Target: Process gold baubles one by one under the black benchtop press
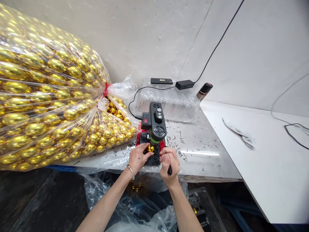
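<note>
Along the back of my feed, pale wall [145, 38] takes up most of the upper view. Left: bulging clear bag [43, 90] of gold balls, gathered at a red tie [105, 90]. Its right corner comes close to the work and crowds that side of the grey tabletop [210, 158]. Right: white tabletop [270, 161], set at an angle. Clear plastic sheeting [96, 193] droops below the front edge. Clear tray [183, 118] fills the space behind the work; I cannot make out its contents. Before it, black device [156, 120], head overhanging the black pad [154, 158] and limiting my view beneath. Black cable [135, 98] loops into its left side from an adapter [185, 84] by the tray. Dark capped cylinder [205, 90] leans past the tray's right end. Crumpled white item [238, 132] on the white tabletop, blurred. My right grip [170, 164] is a fist, closed around a black handle [170, 170]. My left grip [138, 158] pinches one gold ball [151, 148] between thumb and fingers, directly under the device head, over the pad. Smallest: black slivers [180, 140], strewn over the grey tabletop.
</note>
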Action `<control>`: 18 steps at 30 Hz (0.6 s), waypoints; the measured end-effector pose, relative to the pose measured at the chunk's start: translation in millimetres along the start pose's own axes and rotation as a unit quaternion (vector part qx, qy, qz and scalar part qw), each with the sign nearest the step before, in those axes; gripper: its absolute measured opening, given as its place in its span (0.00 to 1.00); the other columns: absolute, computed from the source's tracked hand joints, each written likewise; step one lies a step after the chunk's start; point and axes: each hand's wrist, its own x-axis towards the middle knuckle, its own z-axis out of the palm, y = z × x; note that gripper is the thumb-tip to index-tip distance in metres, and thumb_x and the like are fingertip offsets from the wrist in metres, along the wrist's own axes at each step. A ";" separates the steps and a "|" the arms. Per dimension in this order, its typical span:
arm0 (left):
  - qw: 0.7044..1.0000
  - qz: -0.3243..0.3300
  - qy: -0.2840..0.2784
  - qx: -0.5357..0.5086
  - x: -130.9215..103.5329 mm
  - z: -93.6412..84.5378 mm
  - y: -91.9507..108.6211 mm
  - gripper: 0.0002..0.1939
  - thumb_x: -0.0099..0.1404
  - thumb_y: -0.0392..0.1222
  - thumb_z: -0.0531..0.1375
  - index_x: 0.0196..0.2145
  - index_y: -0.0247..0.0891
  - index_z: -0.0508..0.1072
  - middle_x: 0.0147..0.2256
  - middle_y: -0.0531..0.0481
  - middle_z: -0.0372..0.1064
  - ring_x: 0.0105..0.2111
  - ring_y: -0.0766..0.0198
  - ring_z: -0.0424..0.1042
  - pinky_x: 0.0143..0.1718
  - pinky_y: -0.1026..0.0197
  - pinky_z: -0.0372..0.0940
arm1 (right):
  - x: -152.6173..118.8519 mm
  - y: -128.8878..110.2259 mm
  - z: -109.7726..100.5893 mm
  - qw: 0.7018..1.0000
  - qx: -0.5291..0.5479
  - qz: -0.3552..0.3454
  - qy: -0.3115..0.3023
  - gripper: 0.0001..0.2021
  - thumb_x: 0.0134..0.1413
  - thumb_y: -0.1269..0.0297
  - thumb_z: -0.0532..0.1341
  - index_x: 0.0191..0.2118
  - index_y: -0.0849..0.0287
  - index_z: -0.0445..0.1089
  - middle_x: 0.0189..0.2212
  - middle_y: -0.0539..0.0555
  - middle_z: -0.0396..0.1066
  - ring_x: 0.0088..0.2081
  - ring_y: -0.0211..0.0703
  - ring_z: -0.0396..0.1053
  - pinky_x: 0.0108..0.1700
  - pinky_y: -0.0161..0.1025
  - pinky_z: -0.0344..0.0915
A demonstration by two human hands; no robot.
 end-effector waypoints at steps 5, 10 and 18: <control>1.000 0.011 0.007 0.007 0.3 1.6 -0.9 0.15 0.58 0.41 0.64 0.44 0.38 0.76 0.43 0.45 0.76 0.42 0.55 0.75 0.43 0.57 0.69 | -16.1 16.3 10.2 0.999 -0.007 -0.027 0.027 0.11 0.62 0.70 0.46 0.29 0.57 0.59 0.28 0.51 0.62 0.31 0.38 0.63 0.36 0.42 0.64; 1.000 0.012 0.008 0.002 1.1 1.8 -1.5 0.15 0.58 0.41 0.64 0.44 0.39 0.76 0.42 0.45 0.76 0.41 0.56 0.75 0.43 0.57 0.69 | -22.9 24.7 17.5 0.998 0.000 -0.023 0.059 0.11 0.62 0.69 0.45 0.29 0.56 0.59 0.28 0.50 0.62 0.30 0.38 0.64 0.39 0.45 0.65; 1.000 -0.003 -0.011 0.004 3.4 0.8 -0.2 0.17 0.57 0.42 0.65 0.45 0.38 0.75 0.43 0.44 0.75 0.42 0.55 0.74 0.43 0.57 0.67 | -20.9 23.0 15.1 0.998 -0.029 -0.052 0.029 0.12 0.60 0.71 0.46 0.27 0.56 0.58 0.27 0.50 0.62 0.30 0.38 0.65 0.36 0.43 0.65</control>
